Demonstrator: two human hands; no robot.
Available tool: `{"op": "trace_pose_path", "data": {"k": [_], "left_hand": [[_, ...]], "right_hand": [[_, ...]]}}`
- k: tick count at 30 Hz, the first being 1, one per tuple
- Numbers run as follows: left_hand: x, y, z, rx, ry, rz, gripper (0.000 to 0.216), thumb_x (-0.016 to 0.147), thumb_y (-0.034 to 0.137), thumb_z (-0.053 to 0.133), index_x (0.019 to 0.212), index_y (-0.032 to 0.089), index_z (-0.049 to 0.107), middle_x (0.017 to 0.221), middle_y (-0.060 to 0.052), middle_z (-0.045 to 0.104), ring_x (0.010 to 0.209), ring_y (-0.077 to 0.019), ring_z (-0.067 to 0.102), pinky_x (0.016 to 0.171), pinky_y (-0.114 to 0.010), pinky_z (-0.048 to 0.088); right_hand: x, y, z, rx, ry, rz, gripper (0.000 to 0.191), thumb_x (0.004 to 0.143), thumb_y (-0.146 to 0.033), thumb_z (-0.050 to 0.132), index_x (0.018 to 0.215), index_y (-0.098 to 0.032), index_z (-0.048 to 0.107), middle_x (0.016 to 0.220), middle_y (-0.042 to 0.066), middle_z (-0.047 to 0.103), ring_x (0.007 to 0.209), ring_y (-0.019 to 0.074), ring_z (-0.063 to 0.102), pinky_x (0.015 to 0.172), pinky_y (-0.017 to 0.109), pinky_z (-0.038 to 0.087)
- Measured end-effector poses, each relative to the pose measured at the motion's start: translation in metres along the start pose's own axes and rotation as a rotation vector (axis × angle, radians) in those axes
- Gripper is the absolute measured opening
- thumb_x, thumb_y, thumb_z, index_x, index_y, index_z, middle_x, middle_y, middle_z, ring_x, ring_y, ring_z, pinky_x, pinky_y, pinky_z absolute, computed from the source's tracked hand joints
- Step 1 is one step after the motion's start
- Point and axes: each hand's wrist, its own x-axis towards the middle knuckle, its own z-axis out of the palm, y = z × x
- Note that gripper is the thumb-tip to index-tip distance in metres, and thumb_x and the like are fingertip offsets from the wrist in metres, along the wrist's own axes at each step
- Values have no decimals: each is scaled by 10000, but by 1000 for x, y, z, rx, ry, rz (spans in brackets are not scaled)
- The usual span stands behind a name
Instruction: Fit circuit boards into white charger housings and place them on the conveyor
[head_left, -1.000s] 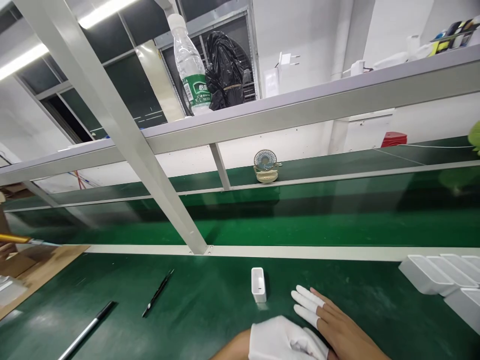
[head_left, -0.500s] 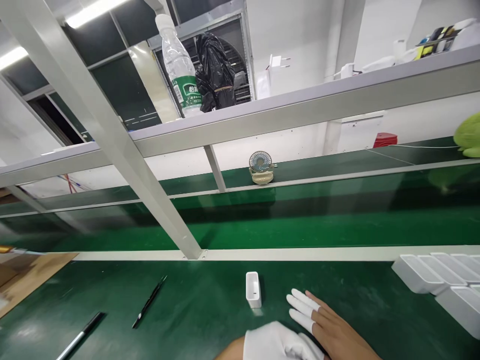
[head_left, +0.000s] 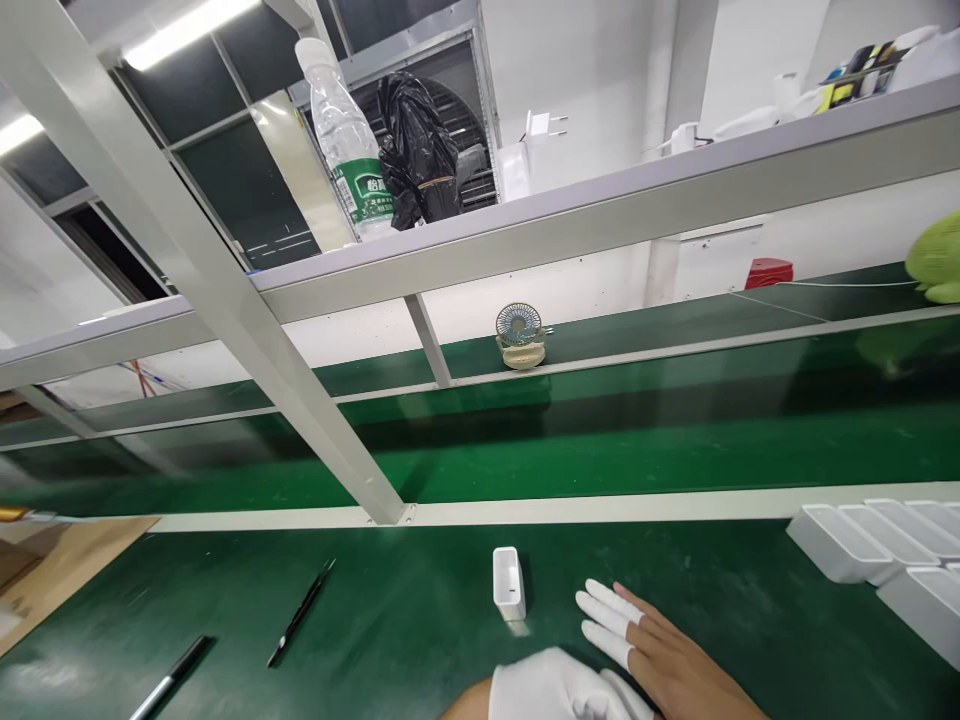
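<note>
My left hand (head_left: 566,690), in a white glove, is at the bottom middle of the view. Its fingers are bent out of sight or cut off by the lower edge, and it lies against or very near my right hand. My right hand (head_left: 656,645) rests over the green table, bare except for white covers on several fingers. Those fingers stretch out toward the upper left, and nothing shows in them. Just beyond the two hands a small white open-topped plastic housing (head_left: 509,583) stands on the table, touched by neither hand.
Black tweezers (head_left: 301,612) and a black-and-silver pen-like tool (head_left: 172,676) lie to the left. Several white bins (head_left: 838,543) stand at the right. A metal post (head_left: 300,390) slants up to a shelf (head_left: 585,222) with a bottle (head_left: 349,150). A small fan (head_left: 519,335) stands farther back.
The view has shifted slightly. Both hands keep nearly the same pose, and the white housing stays where it was on the table.
</note>
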Motion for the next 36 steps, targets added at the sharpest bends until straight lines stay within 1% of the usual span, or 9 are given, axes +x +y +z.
{"op": "trace_pose_path", "data": {"k": [3, 6, 13, 16, 20, 23, 27, 32, 36], "left_hand": [[-1, -6, -2, 8, 21, -31, 559, 728, 675, 703, 892, 140, 714, 877, -72, 674, 916, -227, 654, 949, -385, 487], [0, -7, -3, -1, 10, -29, 560, 723, 679, 702, 861, 136, 714, 856, -60, 658, 913, -228, 653, 945, -385, 483], [6, 0, 3, -133, 11, 30, 627, 634, 694, 766, 851, 110, 692, 944, -90, 632, 1001, -220, 618, 1055, -416, 417], [6, -1, 4, -140, -1, 46, 586, 666, 649, 773, 886, 109, 716, 982, -109, 655, 995, -217, 632, 1027, -400, 442], [3, -1, 5, -134, 19, 32, 548, 711, 624, 752, 929, 121, 741, 984, -111, 678, 953, -208, 652, 972, -366, 486], [1, 4, 7, -136, 18, 30, 535, 707, 608, 762, 931, 123, 749, 961, -99, 690, 931, -201, 656, 973, -357, 492], [-1, 13, 11, -153, -5, 42, 490, 697, 567, 790, 908, 125, 760, 918, -74, 696, 922, -170, 648, 1017, -321, 465], [1, 17, 10, -158, -11, 62, 487, 703, 571, 783, 897, 124, 761, 894, -68, 685, 885, -151, 638, 990, -300, 478], [2, 14, 9, -171, -25, 44, 526, 673, 601, 789, 893, 124, 754, 905, -73, 683, 921, -171, 641, 1013, -321, 467]], "right_hand": [[0, 0, 0, 14, 78, -20, 578, 706, -23, 457, 1253, -136, 607, 1375, 106, 595, 1365, 240, 464, 1120, 385, 443], [-1, 0, 1, 55, 129, -13, 621, 726, -16, 454, 1324, -144, 561, 1446, 94, 524, 1390, 216, 424, 1144, 353, 403], [-1, -1, 2, 92, 55, 5, 577, 693, -29, 459, 1239, -123, 621, 1405, 124, 562, 1376, 259, 444, 1143, 420, 404], [-4, 2, 6, 130, 66, 14, 559, 713, -22, 461, 1238, -135, 618, 1420, 113, 551, 1396, 244, 419, 1172, 414, 367], [-8, 4, 13, 141, -8, 47, 509, 697, -40, 475, 1163, -138, 654, 1390, 123, 578, 1399, 275, 410, 1173, 476, 355], [-9, 0, 12, 155, -35, 75, 623, 647, -32, 476, 1244, -134, 621, 1449, 129, 517, 1418, 301, 371, 1180, 531, 316], [-7, -6, 3, 130, -46, 69, 789, 580, -17, 458, 1359, -114, 542, 1467, 150, 486, 1416, 307, 368, 1180, 537, 313], [-3, -8, -2, 72, -24, 57, 785, 576, -17, 447, 1349, -102, 550, 1456, 156, 496, 1412, 309, 373, 1157, 530, 361], [-2, -7, -3, 43, -19, 38, 702, 603, -25, 454, 1287, -90, 600, 1394, 171, 558, 1379, 324, 425, 1139, 546, 379]]}}
